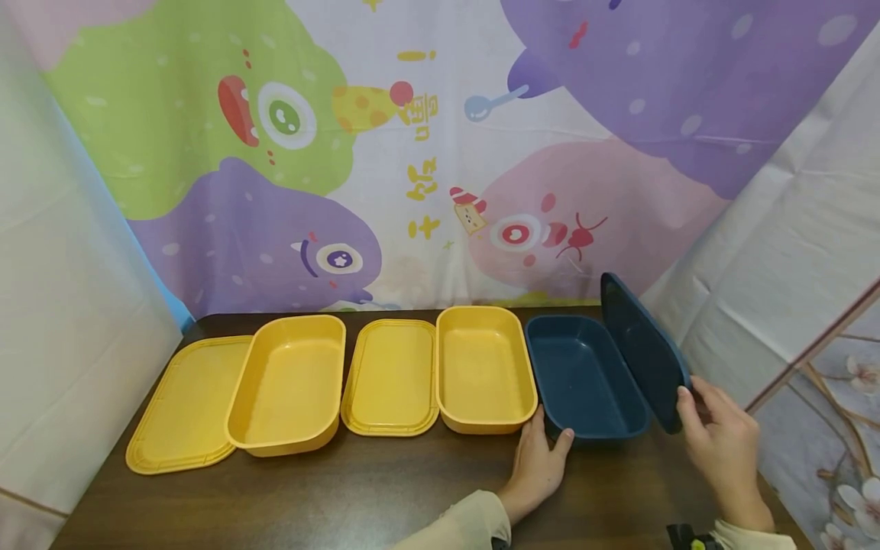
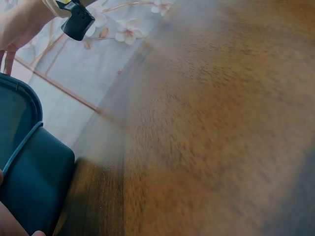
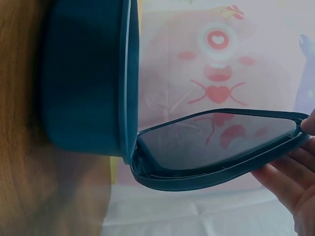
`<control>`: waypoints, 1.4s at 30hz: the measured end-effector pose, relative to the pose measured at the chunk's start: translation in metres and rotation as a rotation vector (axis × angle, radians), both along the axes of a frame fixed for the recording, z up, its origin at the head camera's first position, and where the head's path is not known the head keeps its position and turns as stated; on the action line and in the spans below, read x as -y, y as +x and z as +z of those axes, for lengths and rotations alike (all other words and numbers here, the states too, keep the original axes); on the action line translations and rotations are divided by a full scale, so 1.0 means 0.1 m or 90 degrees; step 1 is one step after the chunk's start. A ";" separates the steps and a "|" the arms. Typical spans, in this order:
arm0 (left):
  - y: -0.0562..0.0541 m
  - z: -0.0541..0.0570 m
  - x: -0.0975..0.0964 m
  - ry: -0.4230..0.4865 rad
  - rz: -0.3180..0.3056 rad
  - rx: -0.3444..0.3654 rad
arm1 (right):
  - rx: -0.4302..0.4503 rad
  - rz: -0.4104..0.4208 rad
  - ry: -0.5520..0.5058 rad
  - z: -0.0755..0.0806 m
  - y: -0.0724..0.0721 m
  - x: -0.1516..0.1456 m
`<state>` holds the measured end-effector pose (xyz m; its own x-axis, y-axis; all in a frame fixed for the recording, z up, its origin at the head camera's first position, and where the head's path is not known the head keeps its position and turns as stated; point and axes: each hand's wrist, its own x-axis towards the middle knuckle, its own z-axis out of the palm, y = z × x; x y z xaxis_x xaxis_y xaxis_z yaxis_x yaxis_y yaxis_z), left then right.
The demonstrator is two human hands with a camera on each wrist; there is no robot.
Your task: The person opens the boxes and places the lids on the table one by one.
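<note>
A dark blue lunch box (image 1: 591,382) stands uncovered at the right end of the row. My left hand (image 1: 536,466) holds its near left corner, thumb on the front wall and fingers along the left side. In the right hand (image 1: 722,439), the matching blue lid (image 1: 642,351) is pinched by its near end between thumb and fingers. This lid is tilted steeply up along the box's right side, its underside facing the box. The right wrist view shows the lid's edge (image 3: 206,182) right at the box rim (image 3: 125,98).
Left of the blue box stand a smaller yellow box (image 1: 484,367), a flat yellow lid (image 1: 392,378), a larger yellow box (image 1: 292,382) and another yellow lid (image 1: 186,409) partly under it. A printed curtain (image 1: 426,275) hangs behind the brown table (image 1: 344,496).
</note>
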<state>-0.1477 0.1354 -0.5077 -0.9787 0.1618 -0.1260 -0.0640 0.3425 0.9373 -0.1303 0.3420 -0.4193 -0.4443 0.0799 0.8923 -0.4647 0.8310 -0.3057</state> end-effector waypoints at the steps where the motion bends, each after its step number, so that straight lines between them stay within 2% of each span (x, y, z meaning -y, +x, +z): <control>1: 0.00 0.00 0.00 0.001 -0.001 0.002 | 0.003 -0.004 -0.002 0.00 0.00 0.00; 6: 0.00 0.00 0.00 0.005 -0.003 0.004 | 0.017 -0.039 -0.026 -0.02 -0.02 -0.02; 11: 0.00 0.00 0.01 0.000 -0.006 0.001 | 0.030 -0.061 -0.093 -0.08 -0.03 -0.06; 18: -0.01 0.00 0.01 -0.006 -0.006 -0.004 | 0.110 -0.106 -0.229 -0.04 0.01 -0.09; 30: 0.01 0.00 0.01 -0.002 -0.005 0.003 | 0.186 -0.165 -0.346 -0.07 0.01 -0.20; 42: 0.01 0.02 0.00 -0.004 -0.002 0.005 | 0.209 -0.130 -0.518 -0.13 -0.07 -0.40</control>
<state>-0.1471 0.1351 -0.5058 -0.9772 0.1636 -0.1352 -0.0708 0.3493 0.9343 -0.1372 0.3820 -0.4322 -0.5743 0.7373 0.3558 -0.1173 0.3560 -0.9271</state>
